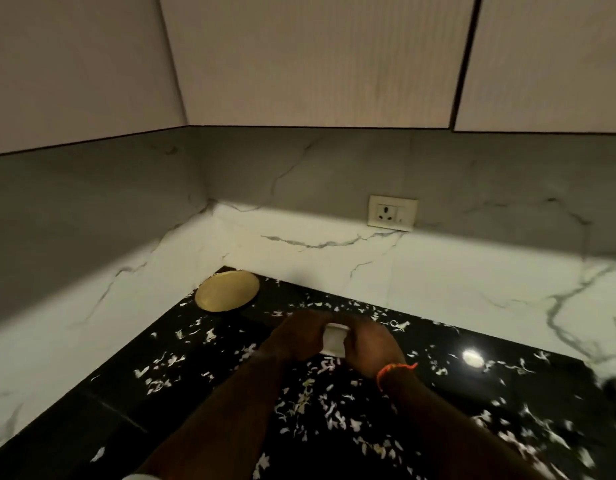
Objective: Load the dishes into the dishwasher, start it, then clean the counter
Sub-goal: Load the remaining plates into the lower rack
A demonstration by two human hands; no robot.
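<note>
A small white object (333,340), perhaps a folded cloth or sponge, sits between both hands just above the black speckled counter (195,393). My left hand (294,336) grips its left side and my right hand (369,344) grips its right side, fingers curled over it. An orange thread band (395,370) circles my right wrist. What exactly the white thing is I cannot tell. No dishwasher or dishes appear in the head view.
A round golden disc (227,289) lies in the counter's far corner. White marble backsplash (438,271) runs behind, with a wall socket (392,213). Pale cabinets (317,60) hang overhead. A bright light reflection (473,357) shows on the counter at right.
</note>
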